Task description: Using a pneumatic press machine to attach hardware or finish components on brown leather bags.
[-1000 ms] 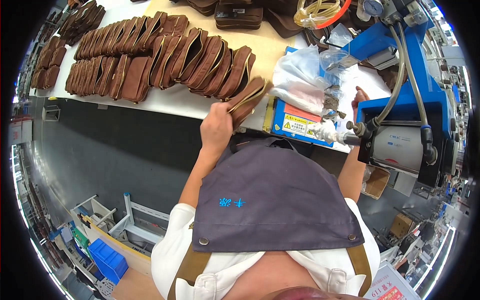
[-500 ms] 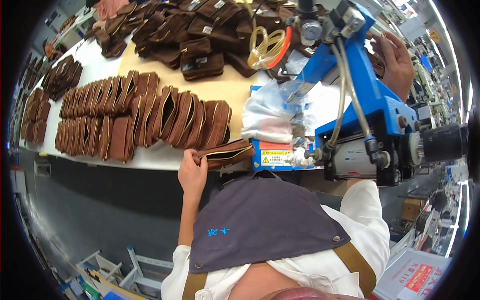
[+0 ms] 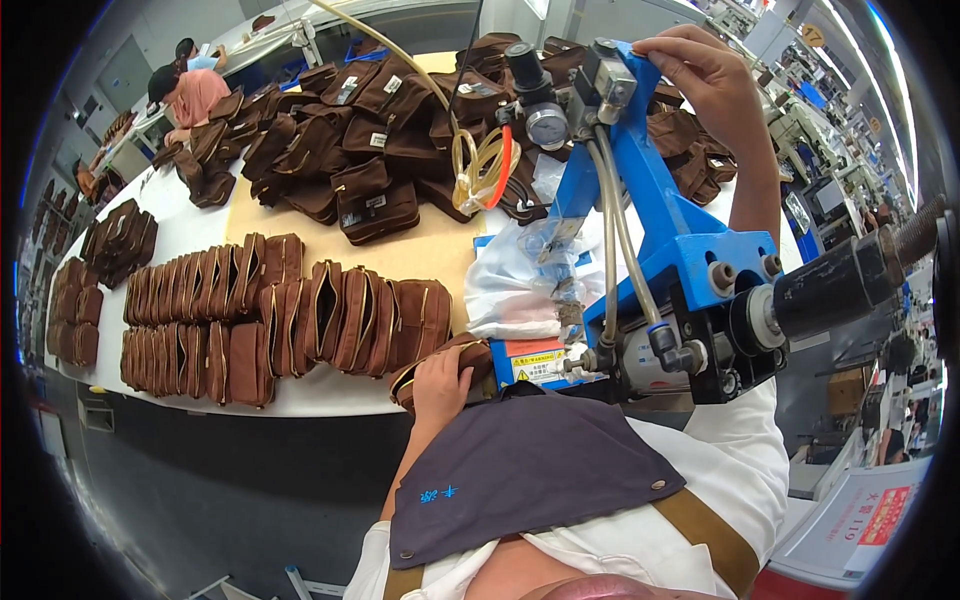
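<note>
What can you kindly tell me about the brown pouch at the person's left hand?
The brown pouch looks like soft fabric, with a longish shape. It is slanted at the front edge of the white table, its right end higher in the picture, between the row of other pouches and the machine's blue base. The left hand touches it and covers its middle. Whether it is open, or touches the base, I cannot tell.

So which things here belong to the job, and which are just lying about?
Part of the job, it seems:
- brown pouch under the left hand
- blue machine, with the right hand near its top
- rows of brown pouches, probably

Apparently just around:
- cardboard box
- white board
</note>
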{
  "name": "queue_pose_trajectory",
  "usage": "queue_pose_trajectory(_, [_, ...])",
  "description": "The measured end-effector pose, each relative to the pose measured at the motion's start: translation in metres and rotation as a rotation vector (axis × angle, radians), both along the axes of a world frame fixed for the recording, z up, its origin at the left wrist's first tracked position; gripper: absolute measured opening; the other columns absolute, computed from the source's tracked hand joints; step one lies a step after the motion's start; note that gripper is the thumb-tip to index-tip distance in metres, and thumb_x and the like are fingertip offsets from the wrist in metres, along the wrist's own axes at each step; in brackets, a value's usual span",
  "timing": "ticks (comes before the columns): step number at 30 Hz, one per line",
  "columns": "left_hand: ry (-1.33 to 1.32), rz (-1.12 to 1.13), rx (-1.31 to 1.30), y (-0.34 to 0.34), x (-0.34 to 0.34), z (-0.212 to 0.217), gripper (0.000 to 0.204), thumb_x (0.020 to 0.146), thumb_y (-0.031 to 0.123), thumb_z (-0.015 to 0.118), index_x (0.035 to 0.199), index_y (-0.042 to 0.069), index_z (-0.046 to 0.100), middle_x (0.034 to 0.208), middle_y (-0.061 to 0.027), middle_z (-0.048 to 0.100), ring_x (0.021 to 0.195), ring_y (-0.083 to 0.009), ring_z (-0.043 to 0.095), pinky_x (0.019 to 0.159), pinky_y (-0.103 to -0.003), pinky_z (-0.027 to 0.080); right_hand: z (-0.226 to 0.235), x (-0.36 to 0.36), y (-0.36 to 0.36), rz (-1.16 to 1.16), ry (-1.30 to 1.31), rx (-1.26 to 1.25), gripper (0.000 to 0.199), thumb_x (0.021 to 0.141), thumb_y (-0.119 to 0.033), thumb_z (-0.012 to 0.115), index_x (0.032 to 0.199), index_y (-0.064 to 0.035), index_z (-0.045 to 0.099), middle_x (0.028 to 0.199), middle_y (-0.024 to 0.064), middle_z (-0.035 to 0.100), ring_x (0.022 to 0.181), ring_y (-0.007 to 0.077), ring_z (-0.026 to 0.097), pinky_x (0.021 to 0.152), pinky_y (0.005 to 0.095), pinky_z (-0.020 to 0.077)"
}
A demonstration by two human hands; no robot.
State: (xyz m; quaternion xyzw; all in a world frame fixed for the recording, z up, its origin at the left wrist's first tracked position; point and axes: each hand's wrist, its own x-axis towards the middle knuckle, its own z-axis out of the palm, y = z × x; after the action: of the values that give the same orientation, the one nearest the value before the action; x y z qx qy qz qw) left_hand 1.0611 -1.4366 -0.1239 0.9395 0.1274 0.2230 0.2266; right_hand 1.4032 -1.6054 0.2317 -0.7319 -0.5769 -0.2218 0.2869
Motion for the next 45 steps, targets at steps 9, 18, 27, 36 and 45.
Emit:
queue_pose_trajectory(9, [0.025,0.005,0.084,0.000,0.018,0.004,0.036,0.079,0.021,0.069,0.111,0.008,0.057,0.084,-0.0082,0.058,0.082,-0.0279,0.055,0.074,-0.040,0.041,-0.003,0.007,-0.003,0.024,0.195,0.094,0.020,0.094,-0.015,0.059,0.106,-0.0040,0.071,0.104,0.0055,0.067,0.093,0.0144,0.065,0.082,0.0262,0.0532])
queue_pose_trajectory(18, [0.151,0.123,0.096,-0.016,0.033,0.005,0.018,0.078,0.017,0.064,0.087,0.007,0.052,0.084,-0.0090,0.058,0.082,-0.0285,0.057,0.074,-0.041,0.042,0.002,-0.005,0.017,-0.182,0.273,-0.016,0.019,0.093,-0.014,0.062,0.099,0.0009,0.072,0.094,0.0015,0.060,0.084,0.0088,0.060,0.072,0.0220,0.0496])
queue_pose_trajectory(27, [0.146,0.052,0.157,-0.024,0.029,-0.002,0.017,0.079,0.010,0.056,0.095,0.010,0.061,0.086,-0.0069,0.059,0.085,-0.0252,0.058,0.073,-0.040,0.042,0.009,0.013,0.011,-0.012,0.725,-0.097,0.014,0.094,-0.020,0.060,0.098,-0.0066,0.061,0.091,0.0002,0.062,0.078,0.0055,0.059,0.066,0.0194,0.0510])
queue_pose_trajectory(36, [0.086,0.203,0.234,-0.053,0.025,-0.004,0.022,0.072,0.023,0.066,0.086,0.009,0.055,0.083,-0.0084,0.061,0.081,-0.0260,0.059,0.071,-0.042,0.041,-0.022,0.098,-0.003,0.137,0.796,0.257,0.024,0.094,-0.018,0.062,0.115,-0.0065,0.062,0.104,0.0063,0.067,0.092,0.0101,0.062,0.087,0.0219,0.0498])
queue_pose_trajectory(45, [-0.082,0.317,-0.196,-0.030,-0.029,0.024,0.018,0.072,0.016,0.074,0.087,0.012,0.064,0.073,-0.0055,0.065,0.071,-0.0252,0.063,0.065,-0.038,0.044,-0.187,0.083,-0.135,0.463,1.393,0.297,0.045,0.092,-0.014,0.060,0.133,-0.0003,0.046,0.137,0.0147,0.047,0.117,0.0270,0.054,0.104,0.0366,0.0435])
